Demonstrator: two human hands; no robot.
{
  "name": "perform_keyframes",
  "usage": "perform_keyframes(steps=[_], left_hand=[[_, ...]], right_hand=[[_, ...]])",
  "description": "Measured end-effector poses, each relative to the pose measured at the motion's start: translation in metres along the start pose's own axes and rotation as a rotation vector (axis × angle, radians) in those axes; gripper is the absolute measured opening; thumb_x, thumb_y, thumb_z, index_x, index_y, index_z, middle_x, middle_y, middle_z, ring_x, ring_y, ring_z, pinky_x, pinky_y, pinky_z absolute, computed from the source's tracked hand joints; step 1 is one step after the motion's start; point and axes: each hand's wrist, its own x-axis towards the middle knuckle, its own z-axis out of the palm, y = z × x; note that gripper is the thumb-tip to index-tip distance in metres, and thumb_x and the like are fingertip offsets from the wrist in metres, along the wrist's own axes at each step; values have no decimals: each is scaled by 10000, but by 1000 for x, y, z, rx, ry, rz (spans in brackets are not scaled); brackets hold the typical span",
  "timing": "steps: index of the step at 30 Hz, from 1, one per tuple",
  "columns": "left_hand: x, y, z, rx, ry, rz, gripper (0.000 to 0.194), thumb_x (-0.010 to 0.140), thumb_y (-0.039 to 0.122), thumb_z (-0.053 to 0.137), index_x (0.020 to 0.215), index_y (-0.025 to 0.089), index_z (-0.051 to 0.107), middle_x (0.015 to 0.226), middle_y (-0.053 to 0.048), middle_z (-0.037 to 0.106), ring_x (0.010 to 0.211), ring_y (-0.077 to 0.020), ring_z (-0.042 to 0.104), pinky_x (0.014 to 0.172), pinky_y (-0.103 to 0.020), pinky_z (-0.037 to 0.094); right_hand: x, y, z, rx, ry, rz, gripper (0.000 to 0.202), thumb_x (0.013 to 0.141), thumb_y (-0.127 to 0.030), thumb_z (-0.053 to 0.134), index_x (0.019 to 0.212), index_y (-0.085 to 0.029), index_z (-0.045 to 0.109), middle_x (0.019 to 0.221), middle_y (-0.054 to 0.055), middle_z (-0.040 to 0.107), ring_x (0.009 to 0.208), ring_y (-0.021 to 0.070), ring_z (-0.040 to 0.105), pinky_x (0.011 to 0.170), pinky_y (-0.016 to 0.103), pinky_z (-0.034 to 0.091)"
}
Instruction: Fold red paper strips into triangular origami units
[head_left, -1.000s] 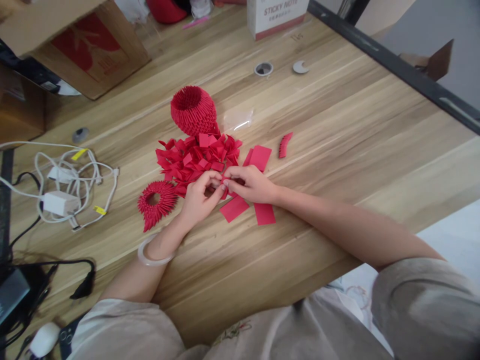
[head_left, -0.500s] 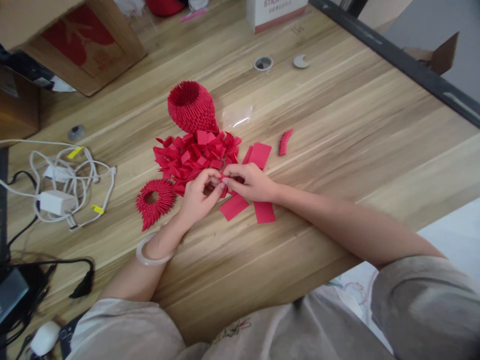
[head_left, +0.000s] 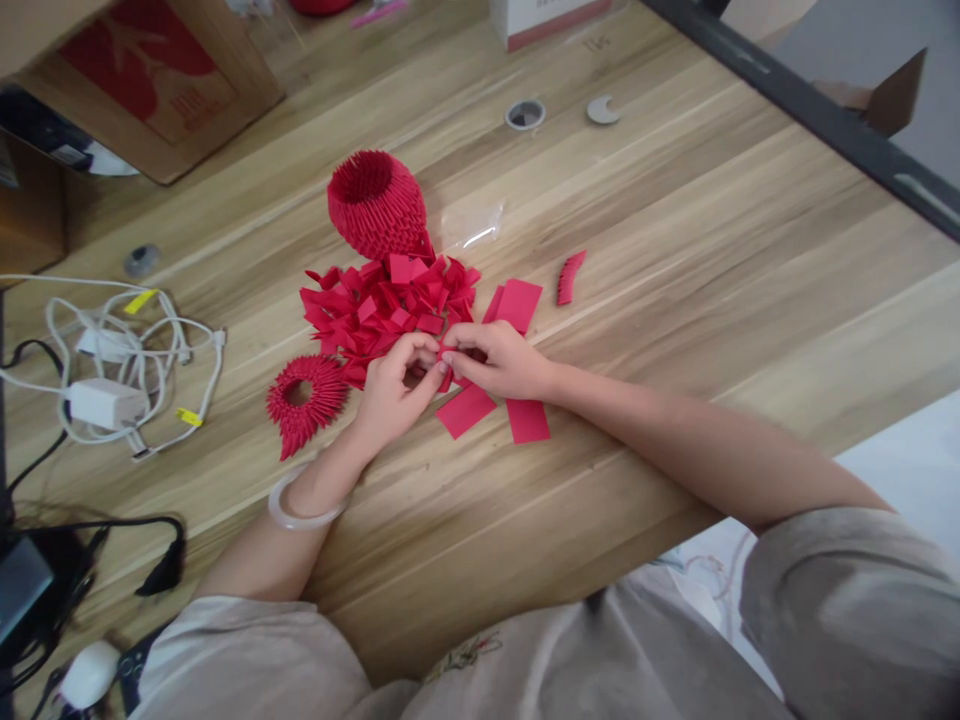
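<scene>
My left hand [head_left: 401, 385] and my right hand [head_left: 504, 361] meet at the fingertips, both pinching one small piece of red paper [head_left: 443, 352], mostly hidden by the fingers. Just beyond them lies a heap of folded red paper pieces [head_left: 386, 300]. Flat red paper rectangles [head_left: 529, 421] are spread under and beside my right hand. To the left of my left hand sits a spiky red paper ring [head_left: 309, 395] with a pointed tail. Behind the heap stands a red bowl-shaped body of interlocked paper pieces [head_left: 382, 215].
A short curved row of joined red pieces [head_left: 571, 278] lies to the right. Tangled white cables with a charger [head_left: 109, 403] are at the left. A cardboard box [head_left: 225, 90] stands at the back left, and a clear plastic bag [head_left: 472, 225] lies near the bowl.
The view has shifted slightly, so the table things appear a little higher and further left. Both hands keep the same pinch on the red paper.
</scene>
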Motion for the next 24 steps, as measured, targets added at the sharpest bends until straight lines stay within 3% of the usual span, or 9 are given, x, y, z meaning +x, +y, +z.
perform_keyframes(steps=[24], left_hand=[[0, 0, 1, -11, -1, -5, 150, 859, 261, 584, 961, 178, 512, 724, 7, 653, 631, -93, 604, 609, -193, 458]], right_hand=[[0, 1, 0, 5, -8, -5, 163, 848, -218, 477, 785, -109, 581, 606, -19, 520, 560, 61, 421, 559, 184, 315]])
